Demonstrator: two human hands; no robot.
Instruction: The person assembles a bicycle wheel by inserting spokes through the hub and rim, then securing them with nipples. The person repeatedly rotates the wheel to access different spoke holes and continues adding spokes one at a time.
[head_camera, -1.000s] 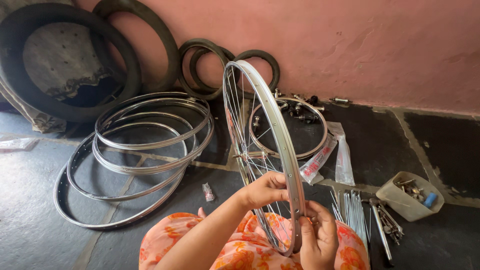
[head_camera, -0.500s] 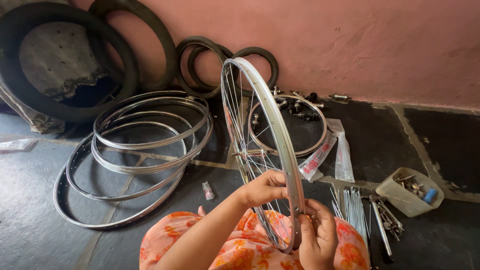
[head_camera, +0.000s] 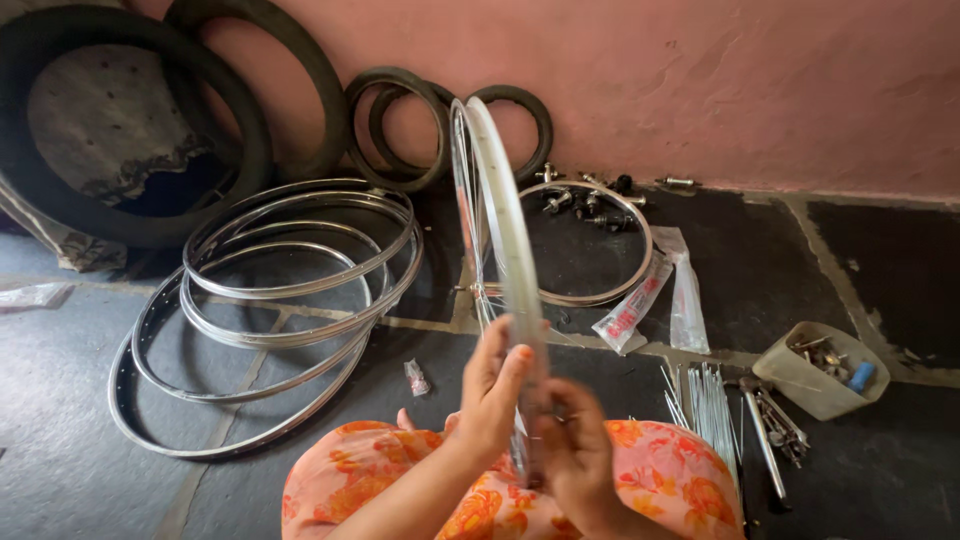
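Both hands raised in front of the lap, close together, nearly touching. Left hand: forearm angled up from lower left, palm facing right, fingers extended upward, thumb side toward camera. Right hand: lower, wrist entering from bottom edge, fingers curled inward in a pinch-like grip, slightly motion-blurred.

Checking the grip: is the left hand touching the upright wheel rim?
Touching: the head view shows the left hand wrapped against the wheel rim.
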